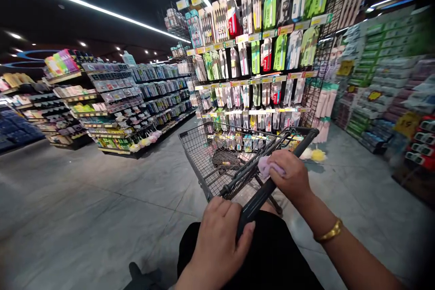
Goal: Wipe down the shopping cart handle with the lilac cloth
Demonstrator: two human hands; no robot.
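Note:
A dark shopping cart handle (258, 201) runs diagonally in front of me. My left hand (220, 235) is wrapped round its lower left end, with the thumb over the bar. Farther up the bar, my right hand (288, 174) grips the handle too and pinches a small pale purple cloth (269, 167) against it. A gold bracelet (329, 231) circles my right wrist. The wire basket of the cart (195, 154) extends ahead, and a dark object (226, 158) shows through its mesh.
A tall rack of packaged brushes (254, 54) stands right beyond the cart. Stocked shelves (112, 86) line the left, and stacked packages (384, 81) stand on the right. Grey floor (102, 199) stretches to the left of the cart.

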